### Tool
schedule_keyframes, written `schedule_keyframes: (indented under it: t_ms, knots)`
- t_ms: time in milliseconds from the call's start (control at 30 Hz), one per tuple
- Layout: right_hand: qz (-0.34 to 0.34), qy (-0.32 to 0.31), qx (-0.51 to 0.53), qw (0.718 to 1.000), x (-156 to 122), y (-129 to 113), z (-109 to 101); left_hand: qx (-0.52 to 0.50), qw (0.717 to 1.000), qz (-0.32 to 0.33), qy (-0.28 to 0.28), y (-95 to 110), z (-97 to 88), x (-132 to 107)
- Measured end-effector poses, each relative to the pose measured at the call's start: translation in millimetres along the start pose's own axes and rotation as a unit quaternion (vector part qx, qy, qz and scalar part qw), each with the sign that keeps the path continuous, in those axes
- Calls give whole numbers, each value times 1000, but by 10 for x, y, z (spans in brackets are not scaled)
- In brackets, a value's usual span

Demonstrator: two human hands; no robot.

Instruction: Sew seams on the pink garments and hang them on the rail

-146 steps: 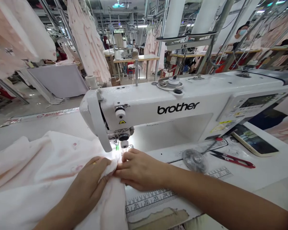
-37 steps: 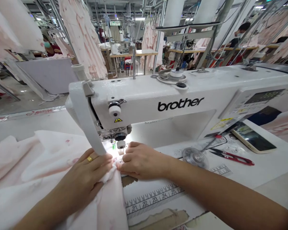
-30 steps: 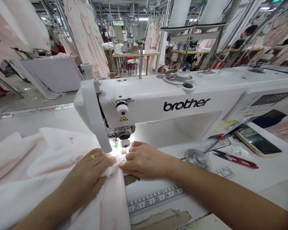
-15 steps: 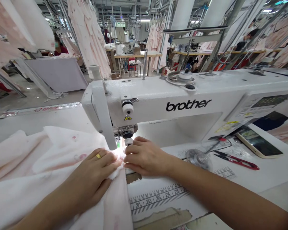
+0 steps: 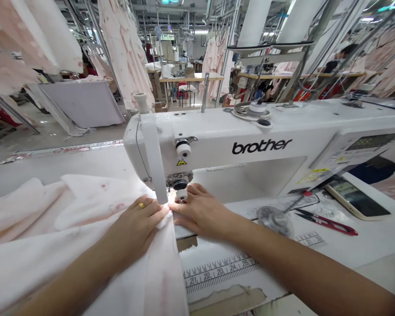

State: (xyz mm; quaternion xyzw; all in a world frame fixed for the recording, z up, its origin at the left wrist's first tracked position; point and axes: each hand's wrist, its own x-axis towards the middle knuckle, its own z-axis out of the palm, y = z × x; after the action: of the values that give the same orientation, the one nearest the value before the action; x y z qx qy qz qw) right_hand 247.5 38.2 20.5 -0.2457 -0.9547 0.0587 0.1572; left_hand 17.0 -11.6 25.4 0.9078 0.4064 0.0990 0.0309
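A white Brother sewing machine (image 5: 250, 145) stands across the table. Pale pink fabric (image 5: 46, 228) lies in folds to its left and runs under the needle area (image 5: 181, 191). My left hand (image 5: 136, 226), with a gold ring, lies flat on the fabric, fingers stretched toward the needle. My right hand (image 5: 200, 213) rests just right of the presser foot, fingers flat and pressing the fabric's edge. The two hands' fingertips almost meet at the lit spot under the needle.
Red thread snips (image 5: 329, 219), a clear round bobbin case (image 5: 274, 219) and a phone (image 5: 357, 199) lie to the right on the table. A printed ruler (image 5: 224, 270) runs along the front edge. Pink garments (image 5: 125, 52) hang behind; other people work at far tables.
Both hands have slid forward toward the needle with the fabric, and their fingers have flattened out. The view has shifted a little left and down.
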Motion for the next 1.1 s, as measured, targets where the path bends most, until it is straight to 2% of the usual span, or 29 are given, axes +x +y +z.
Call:
schedule_keyframes:
  t_ms: [267, 567, 667, 733, 800, 900, 967, 1000, 1067, 1100]
  knots:
    - [2, 15, -6, 1000, -3, 33, 11, 28, 999, -32, 12, -94, 57, 42]
    - [7, 17, -40, 999, 37, 70, -6, 45, 999, -23, 10, -77, -13, 76]
    - [21, 6, -41, 999, 63, 59, -74, 48, 999, -11, 20, -105, -23, 91]
    - [34, 13, -27, 999, 25, -16, -168, 43, 999, -4, 6, -123, -51, 77]
    - [33, 49, 8, 998, -116, -178, -264, 49, 999, -6, -20, -106, -111, 6]
    - [-2, 168, 85, 982, -576, -555, -270, 102, 994, -38, -14, 35, -228, -255]
    - [-35, 261, 89, 960, -996, -821, -112, 133, 989, -64, 28, 203, -264, -517]
    - [-41, 273, 82, 958, -1207, -939, 12, 137, 986, -79, 48, 296, -252, -656]
    - [-7, 281, 93, 955, -1561, -1130, 310, 119, 981, -132, 73, 468, -156, -904]
    - [41, 282, 113, 952, -1683, -1202, 459, 108, 979, -160, 68, 535, -79, -994]
